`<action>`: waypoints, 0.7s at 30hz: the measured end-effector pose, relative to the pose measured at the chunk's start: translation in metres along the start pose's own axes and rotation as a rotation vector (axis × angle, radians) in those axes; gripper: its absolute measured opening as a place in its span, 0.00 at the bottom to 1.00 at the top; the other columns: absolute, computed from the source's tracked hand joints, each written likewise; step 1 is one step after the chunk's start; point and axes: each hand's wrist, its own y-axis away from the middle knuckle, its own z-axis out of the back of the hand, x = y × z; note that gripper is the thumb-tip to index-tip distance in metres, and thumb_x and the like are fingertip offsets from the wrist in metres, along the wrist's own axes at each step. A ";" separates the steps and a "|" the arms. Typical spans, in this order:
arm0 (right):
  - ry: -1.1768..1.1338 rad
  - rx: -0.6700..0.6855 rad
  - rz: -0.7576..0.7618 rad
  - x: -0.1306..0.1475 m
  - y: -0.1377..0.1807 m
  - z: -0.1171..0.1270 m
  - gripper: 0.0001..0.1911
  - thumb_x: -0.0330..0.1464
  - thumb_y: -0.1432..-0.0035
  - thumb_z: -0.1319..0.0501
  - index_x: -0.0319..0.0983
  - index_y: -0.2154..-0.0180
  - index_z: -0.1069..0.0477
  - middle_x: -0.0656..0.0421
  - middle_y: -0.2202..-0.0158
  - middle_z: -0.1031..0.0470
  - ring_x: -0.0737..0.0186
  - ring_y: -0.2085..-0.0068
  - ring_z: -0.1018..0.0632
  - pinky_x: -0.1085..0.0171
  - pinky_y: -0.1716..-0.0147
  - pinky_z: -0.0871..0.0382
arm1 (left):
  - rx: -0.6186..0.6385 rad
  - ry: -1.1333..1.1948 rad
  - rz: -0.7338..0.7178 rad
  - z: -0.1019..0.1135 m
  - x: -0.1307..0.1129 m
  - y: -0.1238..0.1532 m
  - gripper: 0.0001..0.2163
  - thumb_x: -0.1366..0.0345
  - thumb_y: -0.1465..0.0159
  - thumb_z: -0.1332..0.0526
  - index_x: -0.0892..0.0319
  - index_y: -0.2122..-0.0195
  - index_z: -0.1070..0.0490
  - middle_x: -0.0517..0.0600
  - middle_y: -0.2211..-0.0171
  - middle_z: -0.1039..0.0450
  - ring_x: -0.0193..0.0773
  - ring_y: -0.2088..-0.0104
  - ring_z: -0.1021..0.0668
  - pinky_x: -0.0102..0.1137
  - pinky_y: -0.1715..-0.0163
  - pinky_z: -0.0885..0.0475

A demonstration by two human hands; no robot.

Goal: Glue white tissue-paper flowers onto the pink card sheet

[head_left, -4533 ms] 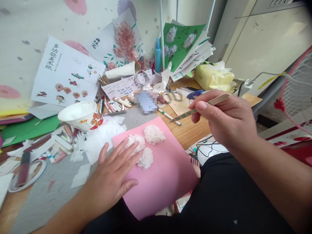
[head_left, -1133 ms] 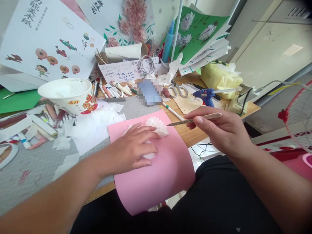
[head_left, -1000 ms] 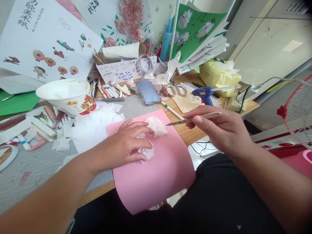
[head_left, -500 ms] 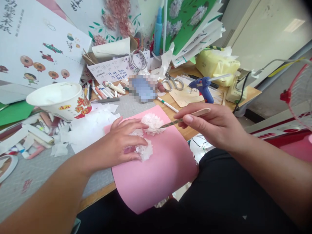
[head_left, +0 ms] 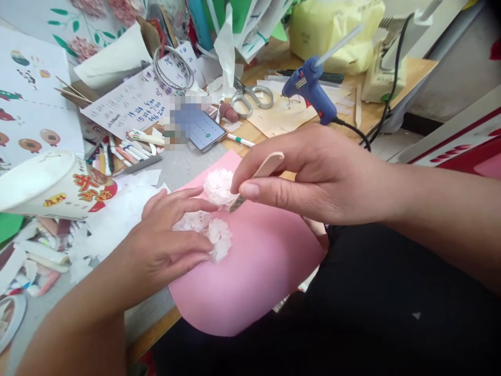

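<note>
Pink paper [head_left: 254, 282] lies over the table edge and curves down towards my lap. On it sit white ruffled paper flowers: a far one [head_left: 217, 187], a near one [head_left: 219, 239] and one [head_left: 191, 221] partly hidden behind my fingers. My left hand [head_left: 172, 230] spreads its fingers around them, with thumb and forefinger against the near flower's left edge. Between thumb and fingers, my right hand [head_left: 297, 177] pinches a flat wooden stick [head_left: 270, 164]. Its narrow, dark-patterned tip points down at the pink paper, just below the far flower.
Behind the paper are a phone [head_left: 201, 128], scissors [head_left: 252, 99], a marker [head_left: 240, 140] and a blue glue gun [head_left: 311, 89] with its cord. To the left stand a paper cup [head_left: 50, 185], white paper scraps [head_left: 113, 219] and several pens. A yellow package [head_left: 332, 34] sits at the back.
The view has moved closer and shifted right. My right hand has brought the stick's tip down from the far flower's right side to just below it. My left thumb and forefinger have drawn closer together.
</note>
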 end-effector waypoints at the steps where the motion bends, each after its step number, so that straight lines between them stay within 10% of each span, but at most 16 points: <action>1: -0.009 0.011 0.003 0.001 -0.001 -0.001 0.14 0.37 0.28 0.37 0.38 0.66 0.20 0.68 0.68 0.18 0.73 0.65 0.19 0.71 0.64 0.28 | 0.017 -0.002 -0.029 0.002 0.003 0.001 0.12 0.64 0.26 0.40 0.45 0.64 0.18 0.45 0.37 0.30 0.42 0.29 0.35 0.42 0.25 0.54; 9: -0.086 0.120 -0.077 0.008 -0.003 -0.014 0.15 0.34 0.29 0.36 0.39 0.71 0.23 0.65 0.68 0.19 0.69 0.65 0.18 0.72 0.65 0.27 | -0.030 0.068 0.045 -0.001 -0.005 0.000 0.10 0.65 0.29 0.36 0.45 0.50 0.22 0.50 0.37 0.30 0.53 0.34 0.31 0.53 0.29 0.45; 21: -0.156 0.174 -0.016 0.002 0.004 -0.020 0.16 0.32 0.27 0.41 0.38 0.69 0.24 0.60 0.65 0.17 0.69 0.66 0.20 0.69 0.66 0.30 | -0.063 0.081 0.044 -0.007 -0.010 0.000 0.11 0.71 0.29 0.39 0.45 0.59 0.21 0.47 0.46 0.25 0.46 0.35 0.29 0.53 0.27 0.53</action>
